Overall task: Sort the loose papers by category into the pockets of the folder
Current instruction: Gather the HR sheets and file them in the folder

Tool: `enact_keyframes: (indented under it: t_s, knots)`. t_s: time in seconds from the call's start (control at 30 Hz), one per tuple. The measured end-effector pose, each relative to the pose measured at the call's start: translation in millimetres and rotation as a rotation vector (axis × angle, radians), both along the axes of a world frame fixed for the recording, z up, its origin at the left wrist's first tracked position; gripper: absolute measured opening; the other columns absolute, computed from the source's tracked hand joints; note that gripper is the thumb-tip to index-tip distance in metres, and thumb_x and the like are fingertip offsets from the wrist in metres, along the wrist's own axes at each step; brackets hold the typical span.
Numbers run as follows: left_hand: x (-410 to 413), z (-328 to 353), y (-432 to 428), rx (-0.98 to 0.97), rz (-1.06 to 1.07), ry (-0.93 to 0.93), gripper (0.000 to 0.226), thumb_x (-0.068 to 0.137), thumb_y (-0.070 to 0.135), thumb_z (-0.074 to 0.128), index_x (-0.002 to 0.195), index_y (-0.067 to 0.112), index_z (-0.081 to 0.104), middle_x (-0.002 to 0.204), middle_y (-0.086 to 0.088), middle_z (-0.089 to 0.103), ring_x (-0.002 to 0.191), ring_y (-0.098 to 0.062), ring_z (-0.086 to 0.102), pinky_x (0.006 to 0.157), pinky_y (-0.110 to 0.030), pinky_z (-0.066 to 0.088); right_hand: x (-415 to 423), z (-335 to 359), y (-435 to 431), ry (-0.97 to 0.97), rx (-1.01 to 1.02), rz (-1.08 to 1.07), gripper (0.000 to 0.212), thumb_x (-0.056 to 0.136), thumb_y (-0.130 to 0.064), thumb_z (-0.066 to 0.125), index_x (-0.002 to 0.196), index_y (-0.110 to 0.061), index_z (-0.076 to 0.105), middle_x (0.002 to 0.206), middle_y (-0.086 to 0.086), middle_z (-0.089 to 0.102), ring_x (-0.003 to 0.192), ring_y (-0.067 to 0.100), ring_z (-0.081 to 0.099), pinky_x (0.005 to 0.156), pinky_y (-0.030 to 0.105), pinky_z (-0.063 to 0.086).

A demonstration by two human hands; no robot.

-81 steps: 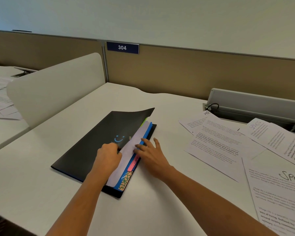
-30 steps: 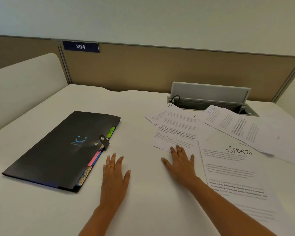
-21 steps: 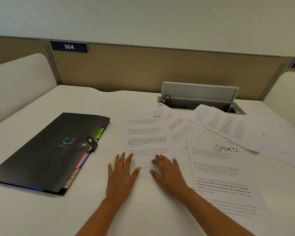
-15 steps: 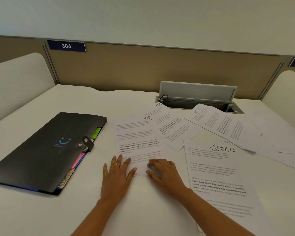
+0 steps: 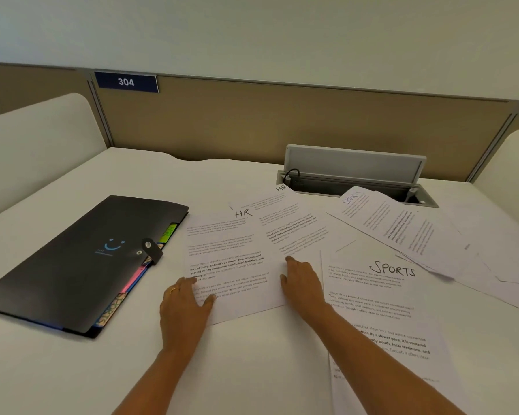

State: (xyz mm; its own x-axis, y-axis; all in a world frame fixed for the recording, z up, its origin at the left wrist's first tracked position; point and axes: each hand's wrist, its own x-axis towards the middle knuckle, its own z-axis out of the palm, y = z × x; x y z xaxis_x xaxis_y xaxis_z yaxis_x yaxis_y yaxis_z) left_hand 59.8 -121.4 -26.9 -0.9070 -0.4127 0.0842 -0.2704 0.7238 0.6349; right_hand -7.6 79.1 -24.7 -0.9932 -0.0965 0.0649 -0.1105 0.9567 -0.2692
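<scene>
A black folder point(image 5: 81, 259) lies closed on the left of the white desk, its strap unfastened, with coloured tabs showing along its right edge. A sheet headed HR point(image 5: 231, 259) lies in front of me. My left hand point(image 5: 183, 307) rests flat on its lower left corner. My right hand point(image 5: 301, 283) lies on its right edge with fingers bent. A second HR sheet point(image 5: 288, 217) lies behind it. A sheet headed SPORTS point(image 5: 384, 313) sits to the right, partly under my right forearm. Another SPORTS sheet point(image 5: 393, 226) lies farther back.
An open grey cable box point(image 5: 354, 175) with a raised lid is set into the desk at the back. A tan partition with a 304 sign point(image 5: 126, 82) closes off the rear. White dividers point(image 5: 33, 145) stand at both sides. More papers overlap at the far right point(image 5: 498, 265).
The folder's cover was shut and both hands left it. My right hand dragged the HR sheet leftward out of the pile to the front of me, and my left hand came onto it.
</scene>
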Motion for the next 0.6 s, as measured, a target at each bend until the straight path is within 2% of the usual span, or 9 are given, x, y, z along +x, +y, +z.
enact_keyframes:
  t_s: [0.1, 0.17, 0.23, 0.27, 0.3, 0.4, 0.47, 0.53, 0.6]
  knots:
    - [-10.2, 10.5, 1.1, 0.073, 0.012, -0.062, 0.069, 0.074, 0.021, 0.075, 0.132, 0.007, 0.040, 0.128, -0.014, 0.055, 0.121, -0.033, 0.045, 0.099, -0.041, 0.040, 1.6, 1.1, -7.7, 0.019, -0.070, -0.024, 0.042, 0.095, -0.003, 0.037, 0.136, -0.005, 0.036, 0.115, 0.016, 0.055, 0.102, 0.025, 0.049, 0.079, 0.028, 0.037]
    - [-15.8, 14.7, 0.7, 0.077, 0.004, -0.103, 0.073, 0.071, 0.017, 0.078, 0.131, 0.006, 0.039, 0.124, -0.017, 0.055, 0.116, -0.034, 0.048, 0.096, -0.039, 0.041, 3.9, 3.2, -11.8, 0.098, -0.015, -0.030, 0.039, 0.087, 0.002, 0.050, 0.125, -0.002, 0.048, 0.101, 0.016, 0.061, 0.086, 0.024, 0.051, 0.070, 0.029, 0.035]
    - [-18.6, 18.6, -0.1, 0.085, -0.002, -0.145, 0.075, 0.069, 0.016, 0.079, 0.131, 0.006, 0.038, 0.124, -0.019, 0.054, 0.115, -0.033, 0.048, 0.093, -0.038, 0.041, 3.0, 1.7, -13.7, 0.221, 0.076, -0.040, 0.037, 0.055, 0.000, 0.080, 0.089, -0.006, 0.068, 0.064, 0.007, 0.063, 0.060, 0.020, 0.057, 0.053, 0.029, 0.040]
    - [-19.2, 22.2, 3.5, 0.092, 0.003, -0.159, 0.076, 0.068, 0.015, 0.080, 0.131, 0.005, 0.038, 0.124, -0.019, 0.053, 0.115, -0.033, 0.048, 0.092, -0.038, 0.041, 2.4, 0.5, -9.2, 0.268, 0.090, -0.034, 0.040, 0.039, -0.003, 0.087, 0.073, -0.010, 0.069, 0.052, 0.001, 0.059, 0.051, 0.018, 0.058, 0.048, 0.029, 0.045]
    - [-20.4, 25.4, 5.7, 0.107, 0.012, -0.171, 0.078, 0.067, 0.014, 0.080, 0.131, 0.005, 0.037, 0.125, -0.019, 0.052, 0.116, -0.033, 0.048, 0.090, -0.038, 0.041, 2.3, -2.6, -5.5, 0.296, 0.086, -0.015, 0.041, 0.032, -0.005, 0.089, 0.068, -0.013, 0.069, 0.049, -0.002, 0.059, 0.050, 0.018, 0.061, 0.050, 0.031, 0.052]
    - [-26.1, 28.9, 2.0, 0.171, 0.023, -0.225, 0.082, 0.065, 0.011, 0.081, 0.132, 0.006, 0.034, 0.124, -0.020, 0.052, 0.114, -0.033, 0.050, 0.088, -0.040, 0.042, 6.2, -11.9, -2.4, 0.284, -0.007, 0.062, 0.041, 0.045, -0.006, 0.087, 0.082, -0.008, 0.069, 0.061, 0.000, 0.065, 0.059, 0.019, 0.067, 0.062, 0.030, 0.056]
    - [-30.3, 27.6, -2.1, 0.242, 0.043, -0.259, 0.083, 0.065, 0.009, 0.081, 0.132, 0.008, 0.033, 0.122, -0.019, 0.055, 0.111, -0.034, 0.053, 0.088, -0.040, 0.044, 10.0, -11.2, -2.7, 0.176, -0.157, 0.080, 0.042, 0.075, -0.004, 0.068, 0.116, -0.001, 0.058, 0.091, 0.012, 0.068, 0.080, 0.026, 0.067, 0.075, 0.030, 0.053]
    - [-32.7, 27.1, -5.6, 0.310, 0.072, -0.298, 0.086, 0.065, 0.010, 0.081, 0.135, 0.009, 0.031, 0.127, -0.018, 0.053, 0.114, -0.035, 0.051, 0.090, -0.041, 0.044, 11.8, -10.5, -4.2, 0.075, -0.169, 0.069, 0.049, 0.094, -0.012, 0.043, 0.141, -0.005, 0.031, 0.126, 0.012, 0.052, 0.102, 0.027, 0.058, 0.087, 0.031, 0.044]
    - [-34.3, 27.2, -6.8, 0.336, 0.080, -0.347, 0.084, 0.067, 0.014, 0.080, 0.136, 0.009, 0.033, 0.133, -0.016, 0.048, 0.119, -0.033, 0.048, 0.091, -0.039, 0.043, 12.8, -7.6, -4.5, 0.094, -0.194, 0.058, 0.051, 0.097, -0.017, 0.037, 0.145, -0.009, 0.022, 0.142, 0.009, 0.037, 0.105, 0.025, 0.056, 0.086, 0.029, 0.043]
